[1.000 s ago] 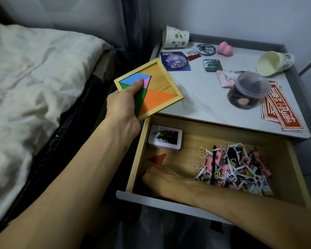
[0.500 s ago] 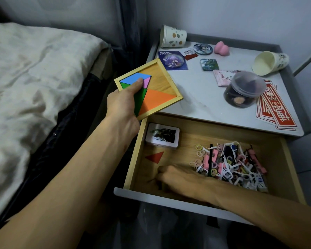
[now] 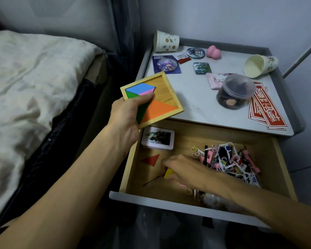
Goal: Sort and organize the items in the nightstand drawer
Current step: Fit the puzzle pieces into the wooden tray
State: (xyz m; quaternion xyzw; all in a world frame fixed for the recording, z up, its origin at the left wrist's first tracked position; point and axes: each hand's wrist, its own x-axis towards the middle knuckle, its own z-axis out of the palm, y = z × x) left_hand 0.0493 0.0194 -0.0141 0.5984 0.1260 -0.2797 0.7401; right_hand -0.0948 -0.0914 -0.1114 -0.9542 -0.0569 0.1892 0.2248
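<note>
The table (image 3: 196,97) carries many small things, and the drawer (image 3: 129,169) below it is pulled out wide. The tray (image 3: 162,87) is held above the front left corner of the table, tilted a little. The left hand (image 3: 127,112) grips it at its near corner, with the thumb pressing on the coloured pieces so that they do not slide.

The right hand (image 3: 180,171) is down in the drawer, in the middle near the front. Its fingers are curled round a yellow piece (image 3: 168,173), which seems to be pinched, although the fingertips themselves are hidden. A heap of clips (image 3: 228,162) lies just beside this hand on the right. A red piece (image 3: 151,159) lies flat on the drawer floor on the left, near but apart.

I think the step is to lift the yellow piece and bring it to the tray. To do it well, the pinch should take only the piece and no clip with it. The tray should be kept level, or rested on the table, before the piece goes into the bare wood part. The red piece can follow after
</note>
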